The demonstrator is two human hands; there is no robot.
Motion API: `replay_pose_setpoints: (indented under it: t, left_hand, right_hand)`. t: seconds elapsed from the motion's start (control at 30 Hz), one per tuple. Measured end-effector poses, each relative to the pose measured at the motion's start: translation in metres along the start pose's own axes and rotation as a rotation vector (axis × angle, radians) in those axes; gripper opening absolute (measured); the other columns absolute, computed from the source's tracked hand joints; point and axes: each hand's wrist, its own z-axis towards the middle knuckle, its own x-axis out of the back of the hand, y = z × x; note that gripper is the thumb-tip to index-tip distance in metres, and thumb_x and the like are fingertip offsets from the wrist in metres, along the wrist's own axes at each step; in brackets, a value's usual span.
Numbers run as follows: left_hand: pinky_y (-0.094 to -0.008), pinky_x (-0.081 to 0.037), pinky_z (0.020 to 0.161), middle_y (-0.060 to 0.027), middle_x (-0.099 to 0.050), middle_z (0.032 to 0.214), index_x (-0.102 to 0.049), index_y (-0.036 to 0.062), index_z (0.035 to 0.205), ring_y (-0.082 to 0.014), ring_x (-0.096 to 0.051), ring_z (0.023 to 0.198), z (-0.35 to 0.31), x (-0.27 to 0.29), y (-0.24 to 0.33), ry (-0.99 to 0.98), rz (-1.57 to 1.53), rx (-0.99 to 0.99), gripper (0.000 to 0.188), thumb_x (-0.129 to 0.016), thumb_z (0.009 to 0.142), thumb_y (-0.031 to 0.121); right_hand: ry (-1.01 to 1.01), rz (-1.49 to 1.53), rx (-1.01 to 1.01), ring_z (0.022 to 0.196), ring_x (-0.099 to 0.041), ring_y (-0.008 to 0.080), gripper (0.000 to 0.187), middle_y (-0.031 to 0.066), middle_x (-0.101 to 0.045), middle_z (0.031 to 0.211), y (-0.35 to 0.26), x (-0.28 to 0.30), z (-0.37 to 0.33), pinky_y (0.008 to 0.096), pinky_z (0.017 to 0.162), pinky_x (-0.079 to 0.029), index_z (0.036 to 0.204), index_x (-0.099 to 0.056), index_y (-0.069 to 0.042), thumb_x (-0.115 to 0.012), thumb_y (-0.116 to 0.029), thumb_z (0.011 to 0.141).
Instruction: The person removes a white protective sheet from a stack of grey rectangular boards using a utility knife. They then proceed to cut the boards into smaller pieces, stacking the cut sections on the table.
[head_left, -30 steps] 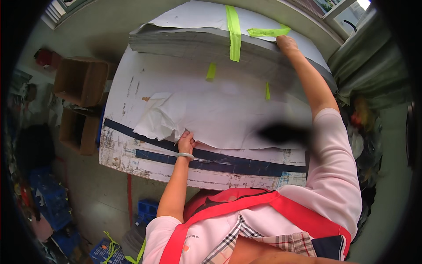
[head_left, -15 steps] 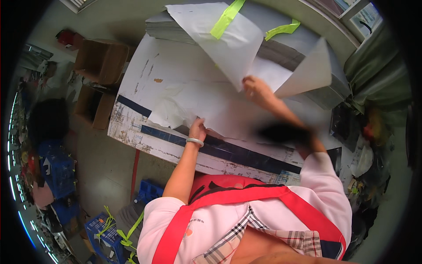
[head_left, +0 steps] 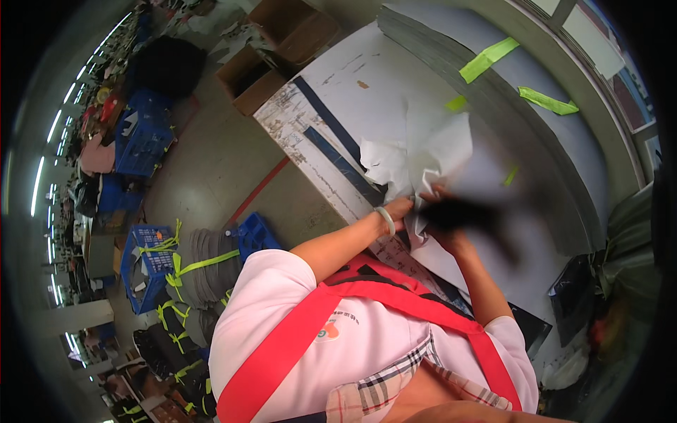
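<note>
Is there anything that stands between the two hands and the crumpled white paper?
Nothing visible does: the left hand grips the crumpled white paper, and the right hand has visible fingers against it. A dark blur hides part of that hand.

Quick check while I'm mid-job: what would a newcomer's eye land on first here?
Probably the bright red apron straps across the lower middle, over a pale pink shirt. Next, the crumpled white sheet near the centre, with the left hand and right hand at its lower end, the right partly hidden by a dark blur. Then the neon yellow-green strips on the grey stack, upper right.
</note>
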Motion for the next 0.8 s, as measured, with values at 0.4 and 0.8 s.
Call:
replay_pose_setpoints:
  t: [0.4, 0.8]
  left_hand:
    - [-0.0318, -0.044, 0.091, -0.0103, -0.055, 0.121, -0.039, 0.0055, 0.135, -0.0174, -0.054, 0.108, -0.151, -0.018, 0.104, 0.120, 1.172, -0.917, 0.077, -0.077, 0.070, 0.023]
    - [-0.0335, -0.051, 0.082, -0.0093, -0.064, 0.103, -0.057, 0.0025, 0.114, -0.0221, -0.063, 0.092, -0.164, 0.212, 0.265, 0.037, -0.326, -0.497, 0.036, -0.061, 0.084, 0.022]
  right_hand:
    - [0.014, 0.890, -0.239, 0.084, -0.061, 0.0178, 0.036, 0.0080, -0.064, 0.093, -0.067, -0.012, 0.067, 0.0282, 0.077, -0.047, 0.108, -0.058, -0.001, -0.059, -0.001, 0.072]
    - [-0.569, 0.649, -0.209, 0.133, -0.031, 0.0246, 0.105, 0.0140, -0.034, 0.143, -0.185, -0.137, 0.229, 0.0367, 0.109, -0.023, 0.147, -0.014, -0.009, -0.079, -0.035, 0.069]
